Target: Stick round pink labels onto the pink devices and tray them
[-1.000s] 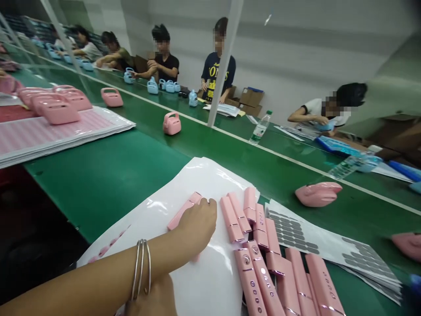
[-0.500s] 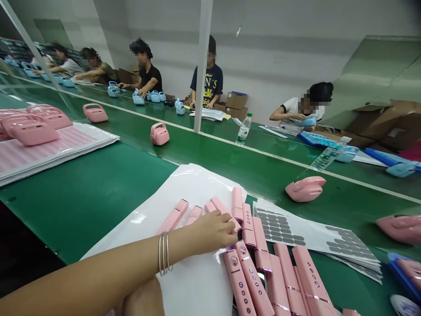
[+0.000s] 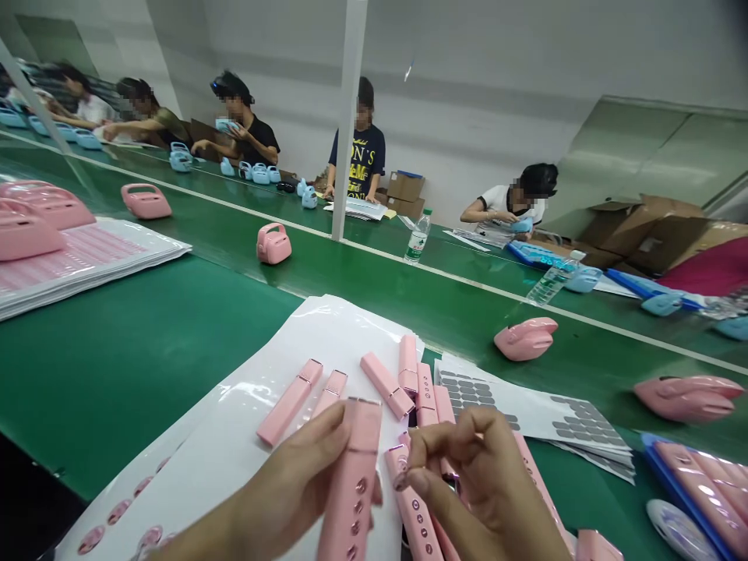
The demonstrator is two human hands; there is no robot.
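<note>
You are gripping the pink panel [image 3: 351,487] upright in your left hand [image 3: 286,491]; your right hand [image 3: 473,475] is pinching, possibly a sticker. Be aligning it squarely before pressing.

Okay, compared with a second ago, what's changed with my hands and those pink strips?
The left hand left the white sheet, took one pink strip and lifted it upright. The right hand came into view beside it, fingers pinched. The other pink strips and the grey sticker sheets stayed put.
</note>
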